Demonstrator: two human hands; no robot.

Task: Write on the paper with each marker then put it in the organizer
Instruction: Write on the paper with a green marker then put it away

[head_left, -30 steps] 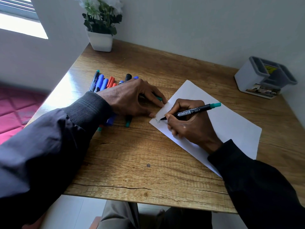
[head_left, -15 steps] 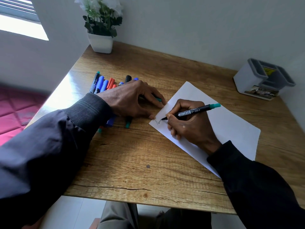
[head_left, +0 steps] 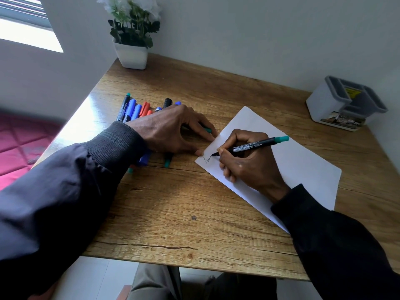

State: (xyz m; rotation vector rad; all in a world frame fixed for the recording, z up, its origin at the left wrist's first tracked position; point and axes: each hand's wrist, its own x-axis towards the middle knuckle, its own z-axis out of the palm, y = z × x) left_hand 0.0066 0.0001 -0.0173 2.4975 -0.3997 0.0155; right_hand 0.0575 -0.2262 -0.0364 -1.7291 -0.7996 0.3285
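One black marker [head_left: 251,146] with a teal end is pinched in the right hand [head_left: 249,165], centre right of the frame, its tip touching the one sheet of paper [head_left: 303,169] at the end of a short scribble [head_left: 207,159] near the sheet's left corner. The left hand [head_left: 168,131] lies spread and relaxed, gripping nothing, over a row of loose markers [head_left: 134,109] left of centre, its fingertips just beside the paper's edge. About eight marker ends show beyond the hand; the full count is hidden. One white organizer [head_left: 320,102] stands at the right edge of the bench [head_left: 173,213], one potted plant [head_left: 132,55] at top centre
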